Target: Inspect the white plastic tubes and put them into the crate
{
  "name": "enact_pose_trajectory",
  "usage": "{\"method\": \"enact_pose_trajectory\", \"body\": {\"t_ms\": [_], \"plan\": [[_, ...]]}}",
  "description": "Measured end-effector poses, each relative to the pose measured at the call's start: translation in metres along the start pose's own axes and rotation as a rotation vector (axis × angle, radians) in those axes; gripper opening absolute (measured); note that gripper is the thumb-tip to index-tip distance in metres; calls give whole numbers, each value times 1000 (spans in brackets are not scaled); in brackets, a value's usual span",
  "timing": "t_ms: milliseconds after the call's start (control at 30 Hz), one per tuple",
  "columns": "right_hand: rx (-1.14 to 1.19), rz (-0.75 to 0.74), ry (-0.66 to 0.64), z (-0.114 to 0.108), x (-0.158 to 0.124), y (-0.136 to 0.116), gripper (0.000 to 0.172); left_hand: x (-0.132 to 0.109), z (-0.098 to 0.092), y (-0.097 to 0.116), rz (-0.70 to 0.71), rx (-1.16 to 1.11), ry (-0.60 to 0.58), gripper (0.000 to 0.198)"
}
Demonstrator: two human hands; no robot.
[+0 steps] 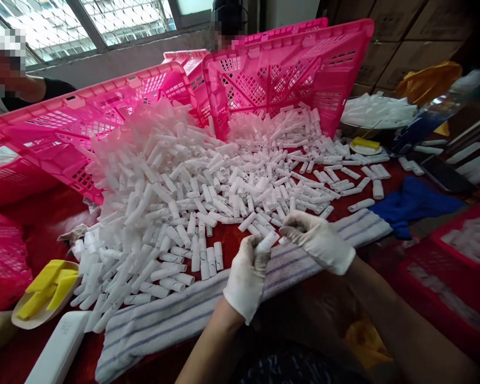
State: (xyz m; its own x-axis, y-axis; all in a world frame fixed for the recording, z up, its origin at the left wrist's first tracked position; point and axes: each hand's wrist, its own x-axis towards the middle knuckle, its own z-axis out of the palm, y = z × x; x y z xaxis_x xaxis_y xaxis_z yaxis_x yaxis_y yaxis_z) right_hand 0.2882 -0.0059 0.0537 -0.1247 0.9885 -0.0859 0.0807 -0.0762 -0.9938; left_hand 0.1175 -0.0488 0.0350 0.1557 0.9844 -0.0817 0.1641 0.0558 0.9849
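Observation:
My left hand [247, 277], in a white glove with greyed fingertips, is closed around a short white plastic tube [268, 241]. The tube points up and to the right over the striped towel [160, 328]. Just right of it, my right hand [322, 241], gloved as well, has its fingers pinched together. A small white bit shows by those fingertips, too small to name. Beyond both hands spreads a large heap of similar white tubes [208, 186], some with dark marks, on the red tabletop [44, 218].
Pink crates [272, 74] lean tipped behind the heap. At left, a dish [26, 321] holds yellow pieces [44, 290] near a long white box [60, 349]. A blue cloth [416, 205] lies right, above red baskets [460, 266]. Two people are across the table.

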Motion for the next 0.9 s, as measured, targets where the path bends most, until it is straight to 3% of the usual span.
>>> {"method": "enact_pose_trajectory", "body": {"t_ms": [67, 167, 233, 367, 500, 600, 767, 900], "plan": [[-6, 18, -2, -6, 1, -1, 35, -2, 0, 3, -18, -47, -13, 28], [134, 72, 222, -14, 2, -2, 38, 0, -1, 5, -130, -210, -46, 29], [184, 86, 275, -14, 2, -2, 39, 2, 0, 4, -202, -282, -75, 30], [67, 42, 108, -4, 4, -1, 37, 1, 4, -1, -185, -140, -60, 29], [-81, 20, -73, 10, 5, -2, 32, -5, 14, -7, 30, 105, 113, 23], [-20, -16, -42, 15, 1, -1, 36, -4, 23, -10, 70, 104, 207, 20], [192, 1, 145, 10, -9, 14, 32, 0, 27, -13, -113, -60, 196, 28], [260, 37, 215, 9, -10, 22, 36, 0, 24, -17, 47, 69, 239, 27]]}}
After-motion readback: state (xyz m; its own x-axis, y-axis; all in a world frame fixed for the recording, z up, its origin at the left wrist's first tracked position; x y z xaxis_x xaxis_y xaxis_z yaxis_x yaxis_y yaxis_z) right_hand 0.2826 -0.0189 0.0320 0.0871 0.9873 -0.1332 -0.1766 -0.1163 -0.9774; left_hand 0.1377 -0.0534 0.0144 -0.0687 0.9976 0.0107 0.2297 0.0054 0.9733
